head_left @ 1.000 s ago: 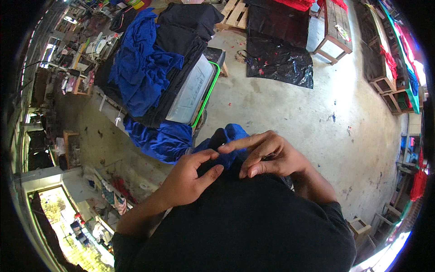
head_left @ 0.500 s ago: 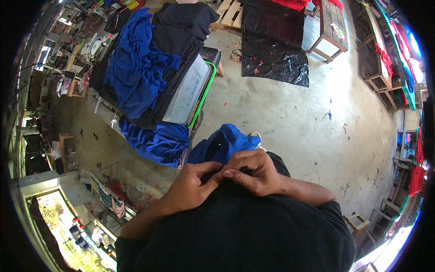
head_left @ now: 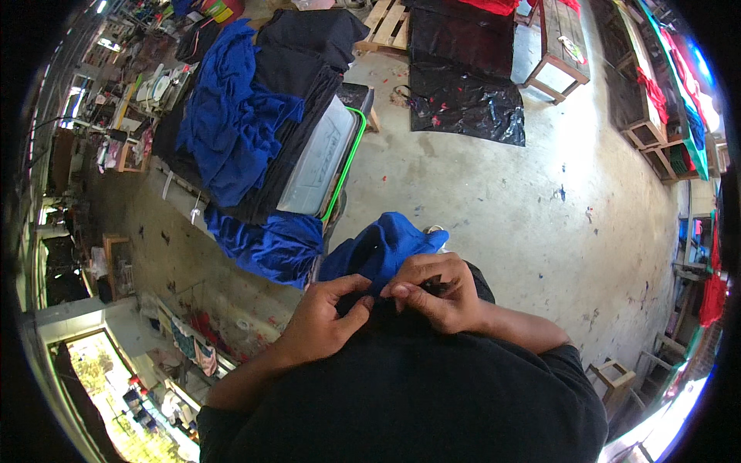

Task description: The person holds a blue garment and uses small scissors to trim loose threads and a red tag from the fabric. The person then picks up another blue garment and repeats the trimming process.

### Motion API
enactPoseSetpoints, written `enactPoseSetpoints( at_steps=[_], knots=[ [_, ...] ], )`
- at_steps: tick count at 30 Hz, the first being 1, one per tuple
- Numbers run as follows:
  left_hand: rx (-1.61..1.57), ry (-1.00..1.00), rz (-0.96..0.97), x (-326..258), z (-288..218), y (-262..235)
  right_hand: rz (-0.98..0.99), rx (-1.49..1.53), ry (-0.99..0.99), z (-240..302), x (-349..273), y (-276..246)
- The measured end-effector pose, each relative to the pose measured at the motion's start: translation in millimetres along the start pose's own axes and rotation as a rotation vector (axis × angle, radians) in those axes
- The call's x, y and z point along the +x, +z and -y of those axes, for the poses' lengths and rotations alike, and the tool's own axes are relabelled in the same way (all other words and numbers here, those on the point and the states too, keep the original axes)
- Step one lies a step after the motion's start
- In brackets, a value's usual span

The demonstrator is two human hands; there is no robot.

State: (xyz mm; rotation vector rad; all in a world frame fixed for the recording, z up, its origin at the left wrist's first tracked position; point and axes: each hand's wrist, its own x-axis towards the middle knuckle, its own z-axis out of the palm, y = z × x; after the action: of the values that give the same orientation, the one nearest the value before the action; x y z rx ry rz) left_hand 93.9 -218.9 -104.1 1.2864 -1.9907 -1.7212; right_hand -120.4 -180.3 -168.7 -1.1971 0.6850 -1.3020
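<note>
A piece of blue cloth (head_left: 386, 243) hangs in front of my body, its upper edge at my fingers. My left hand (head_left: 330, 318) pinches that edge between thumb and forefinger. Just to the right, my right hand (head_left: 441, 297) has its thumb and forefinger closed at the same edge, the other fingers curled. A small dark shape shows inside the curl of the right hand; I cannot make out what it is. The fingertips of the two hands are a little apart. The lower part of the cloth hangs over my legs and partly hides a shoe.
Ahead on the left, crumpled blue fabric (head_left: 231, 116) lies on dark fabric (head_left: 309, 42), beside a grey plastic bin (head_left: 316, 174) with a green rim. More blue fabric (head_left: 270, 247) drapes nearer. Black sheeting (head_left: 467, 100) covers part of the floor, near a wooden bench (head_left: 559, 58) and pallet (head_left: 386, 27).
My fingertips, touching before, have parted slightly, with the right hand turning a little. A strip of blue cloth now shows between them. The view has shifted slightly.
</note>
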Motion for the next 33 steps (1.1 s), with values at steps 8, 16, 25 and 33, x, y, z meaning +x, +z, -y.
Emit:
enactPoseSetpoints(
  at_steps=[8, 16, 25, 33],
  knots=[
    [0.049, -0.012, -0.124, -8.4, 11.3, -2.5, -0.344, 0.281, 0.069, 1.8, -9.3, -6.4],
    [-0.186, -0.171, -0.099, -7.2, 14.1, -13.7, -0.255, 0.195, 0.462, 20.1, -4.7, -149.6],
    [0.119, 0.023, -0.083, 23.9, 0.5, -30.9, -0.163, -1.384, 0.478, -10.7, -23.8, -237.8],
    [-0.052, -0.21, 0.222, 26.0, -9.8, -31.0, -0.226, -0.85, 0.498, 31.5, 9.8, -117.1]
  ],
)
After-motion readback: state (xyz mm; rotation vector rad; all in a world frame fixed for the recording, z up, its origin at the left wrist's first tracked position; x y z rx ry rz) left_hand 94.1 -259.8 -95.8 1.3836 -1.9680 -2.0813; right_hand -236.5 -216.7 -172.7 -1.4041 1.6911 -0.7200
